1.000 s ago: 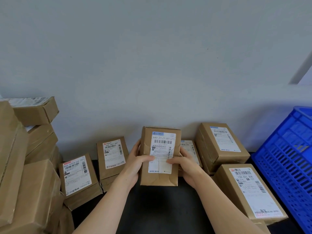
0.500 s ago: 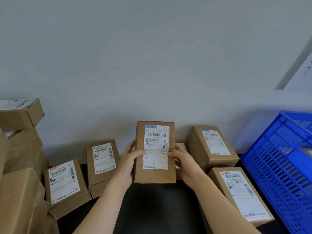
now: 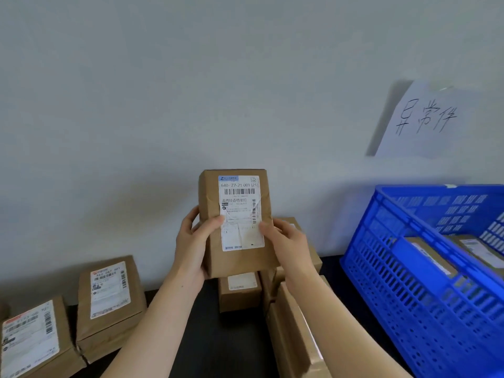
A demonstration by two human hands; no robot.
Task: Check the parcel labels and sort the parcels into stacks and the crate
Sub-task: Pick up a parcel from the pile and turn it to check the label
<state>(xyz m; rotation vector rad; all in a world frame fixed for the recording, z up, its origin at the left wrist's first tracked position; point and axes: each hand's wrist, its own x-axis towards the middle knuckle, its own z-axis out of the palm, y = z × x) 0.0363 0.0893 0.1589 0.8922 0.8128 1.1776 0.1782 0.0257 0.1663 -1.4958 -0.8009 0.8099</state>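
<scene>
A brown cardboard parcel [image 3: 237, 263] with a white barcode label stands upright in the air, its label facing me. My left hand [image 3: 195, 241] grips its left side with the thumb on the label. My right hand [image 3: 286, 242] grips its right side, thumb on the label edge. The blue plastic crate [image 3: 409, 290] stands to the right and holds at least two parcels [image 3: 480, 249]. More labelled parcels lie on the dark table: two at the lower left [image 3: 109, 304] [image 3: 32, 339], a small one [image 3: 240, 291] under the held parcel, and others beneath my right forearm [image 3: 291, 336].
A white wall rises close behind the table. A paper sheet [image 3: 428, 121] with handwritten characters hangs on the wall above the crate. The black table surface [image 3: 218, 345] shows between my forearms.
Both hands have lifted the parcel higher, off the table. My view has swung right: the left stacks have left the frame, while the crate and the wall sheet have come in.
</scene>
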